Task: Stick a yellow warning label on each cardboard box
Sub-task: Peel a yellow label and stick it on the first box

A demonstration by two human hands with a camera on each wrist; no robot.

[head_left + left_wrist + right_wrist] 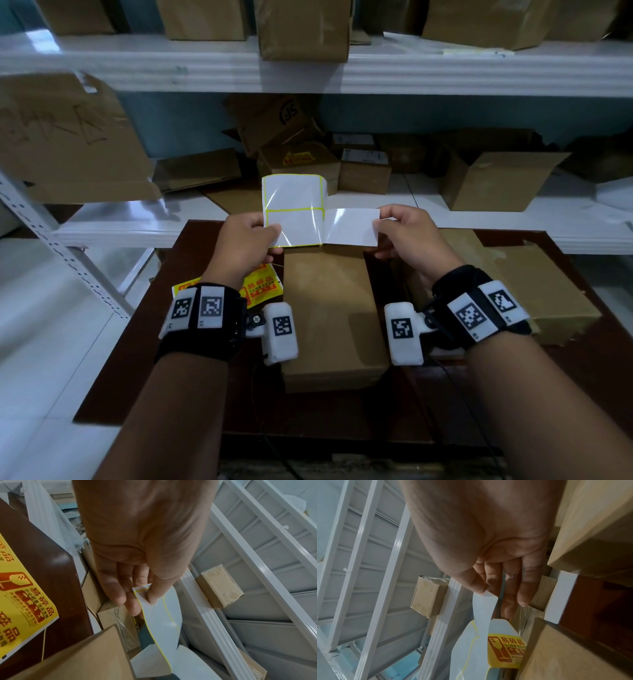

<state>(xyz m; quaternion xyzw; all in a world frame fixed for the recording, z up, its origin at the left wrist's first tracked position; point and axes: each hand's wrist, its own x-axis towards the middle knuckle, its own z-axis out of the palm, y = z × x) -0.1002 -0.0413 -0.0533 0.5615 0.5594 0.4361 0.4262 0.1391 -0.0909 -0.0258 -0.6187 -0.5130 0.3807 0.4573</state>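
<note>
Over a plain cardboard box (329,308) on the brown table (144,359), I hold a white backing sheet (291,205) marked with yellow outlines. My left hand (274,236) pinches its lower left corner between thumb and fingers (154,595). My right hand (376,236) pinches the free end of a label (349,228) that is partly peeled off to the right, white back towards me. In the right wrist view the label's yellow printed face (505,651) shows below the pinch (483,592). A sheet of yellow labels (260,284) lies on the table under my left wrist.
A second, flat cardboard box (548,291) lies on the table to the right. The white shelf (479,212) behind holds several boxes, one box (301,171) bearing a yellow label (298,158). More boxes stand on the upper shelf (137,65).
</note>
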